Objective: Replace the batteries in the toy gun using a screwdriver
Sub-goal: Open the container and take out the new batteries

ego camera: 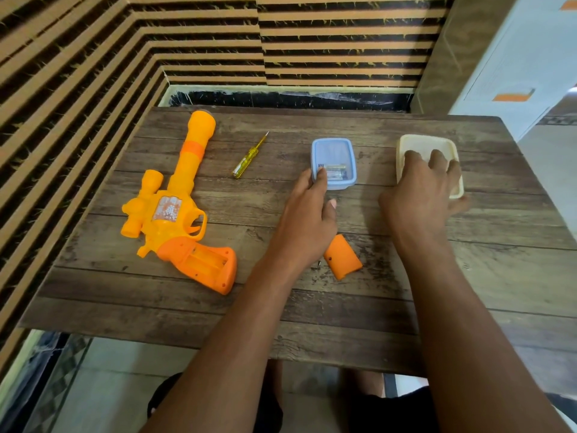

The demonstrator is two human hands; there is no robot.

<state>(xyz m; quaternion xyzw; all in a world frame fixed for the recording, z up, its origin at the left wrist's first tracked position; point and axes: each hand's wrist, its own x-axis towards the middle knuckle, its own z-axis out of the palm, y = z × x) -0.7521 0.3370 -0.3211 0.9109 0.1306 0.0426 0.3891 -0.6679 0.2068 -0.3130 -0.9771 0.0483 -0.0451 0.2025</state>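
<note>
An orange toy gun (175, 207) lies at the table's left with its grip compartment (206, 260) uncovered. The orange battery cover (343, 256) lies near the middle, partly under my left wrist, with a small screw (319, 263) beside it. A yellow screwdriver (249, 156) lies behind the gun. My left hand (307, 220) holds the near left corner of a blue box (334, 162) with batteries (334, 171) inside. My right hand (420, 195) rests with fingers spread over a cream box (429, 164) at the right.
The wooden table (312, 323) stands in a corner of striped walls (78, 89). A white cabinet (515, 73) stands at the back right. My legs show under the table's near edge.
</note>
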